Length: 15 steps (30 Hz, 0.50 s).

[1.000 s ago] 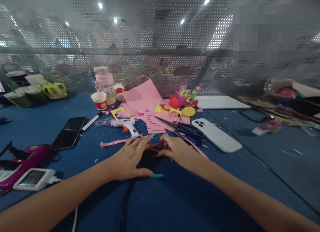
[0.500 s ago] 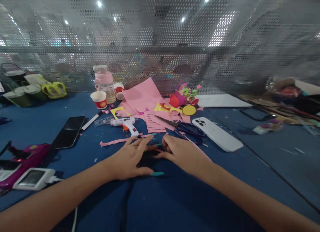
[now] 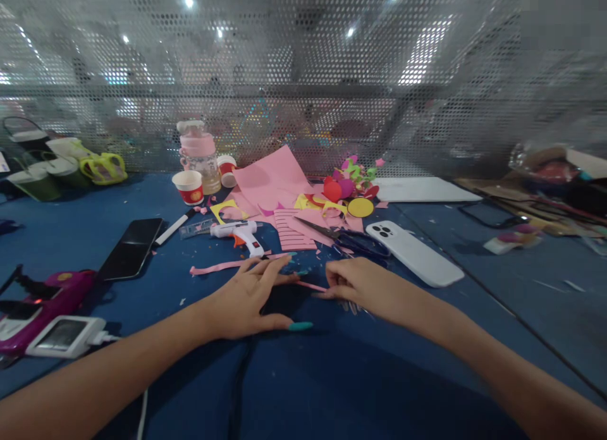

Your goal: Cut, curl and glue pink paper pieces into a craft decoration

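Observation:
My left hand (image 3: 246, 301) lies on the blue table with its fingers spread and thumb stretched out, pressing near one end of a thin pink strip (image 3: 310, 286). The strip runs between my two hands. Its other end is pinched in the closed fingers of my right hand (image 3: 355, 283). Another length of pink strip (image 3: 218, 267) shows beyond my left hand; whether it joins the pinched one is hidden. Just beyond my fingers are a white glue gun (image 3: 239, 232), a pink sheet with black lines (image 3: 294, 230) and scissors (image 3: 355, 241).
A white phone (image 3: 413, 253) lies to the right, a black phone (image 3: 133, 247) to the left. Pink sheets (image 3: 272, 174), paper cutouts (image 3: 348, 184), a paper cup (image 3: 190, 188) and a bottle (image 3: 199, 155) stand or lie farther back before a perforated metal panel (image 3: 303, 79).
My right hand has moved right, away from the left, and more of the pink strip shows between them. My left hand has stayed in place.

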Available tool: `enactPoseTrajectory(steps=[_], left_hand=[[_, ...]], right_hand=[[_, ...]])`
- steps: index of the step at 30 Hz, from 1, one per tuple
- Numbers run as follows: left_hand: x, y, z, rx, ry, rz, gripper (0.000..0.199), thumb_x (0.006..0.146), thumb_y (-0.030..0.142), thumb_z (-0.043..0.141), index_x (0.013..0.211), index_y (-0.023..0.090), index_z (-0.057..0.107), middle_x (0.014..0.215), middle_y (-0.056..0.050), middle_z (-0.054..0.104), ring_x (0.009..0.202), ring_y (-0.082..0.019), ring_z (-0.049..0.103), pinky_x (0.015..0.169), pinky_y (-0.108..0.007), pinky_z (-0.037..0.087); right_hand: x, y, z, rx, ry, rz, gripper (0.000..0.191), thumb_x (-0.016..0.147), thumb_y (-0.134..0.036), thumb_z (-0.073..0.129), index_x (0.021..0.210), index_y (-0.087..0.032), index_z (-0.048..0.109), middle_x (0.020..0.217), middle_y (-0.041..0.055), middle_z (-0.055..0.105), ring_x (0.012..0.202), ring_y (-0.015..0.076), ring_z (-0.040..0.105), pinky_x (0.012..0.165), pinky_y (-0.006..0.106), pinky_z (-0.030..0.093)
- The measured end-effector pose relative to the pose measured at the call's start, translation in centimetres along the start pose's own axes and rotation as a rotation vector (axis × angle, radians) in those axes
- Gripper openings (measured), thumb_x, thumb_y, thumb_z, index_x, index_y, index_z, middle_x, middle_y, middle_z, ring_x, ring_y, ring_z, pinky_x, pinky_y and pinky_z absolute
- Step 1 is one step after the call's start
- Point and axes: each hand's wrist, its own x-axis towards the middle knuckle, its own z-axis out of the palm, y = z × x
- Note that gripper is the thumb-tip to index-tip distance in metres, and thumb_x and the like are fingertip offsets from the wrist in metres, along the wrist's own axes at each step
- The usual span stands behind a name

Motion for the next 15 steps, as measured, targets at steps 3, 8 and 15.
enactPoseTrajectory(steps=[3,8,15], left_hand=[[0.0,0.1,0.0,-0.006,0.003,-0.001,0.077,0.075,0.054,0.043,0.132,0.016,0.008,0.127,-0.012,0.045,0.126,-0.027,0.022,0.099,-0.047,0.013],[0.0,0.2,0.0,-0.005,0.003,0.010,0.078,0.074,0.055,0.042,0.132,0.015,0.008,0.127,-0.012,0.045,0.126,-0.027,0.022,0.099,-0.047,0.011],[0.0,0.3,0.0,-0.001,-0.001,0.007,0.079,0.074,0.055,0.043,0.132,0.016,0.008,0.127,-0.011,0.046,0.125,-0.026,0.024,0.099,-0.046,0.011]], right_hand=[[0.3,0.6,0.1,0.134,-0.016,0.021,0.029,0.074,-0.038,0.054,0.057,-0.019,0.041,0.046,-0.0029,0.051,0.045,0.0115,0.051,0.044,0.020,0.033],[0.8,1.3,0.2,0.238,-0.044,0.091,0.033,0.066,-0.041,0.060,0.053,-0.019,0.040,0.041,-0.0038,0.049,0.041,0.0111,0.050,0.043,0.020,0.035],[1.2,1.9,0.1,0.097,-0.015,0.119,0.042,0.056,-0.054,0.064,0.051,-0.018,0.042,0.044,-0.0018,0.052,0.044,0.0124,0.051,0.043,0.020,0.031]])
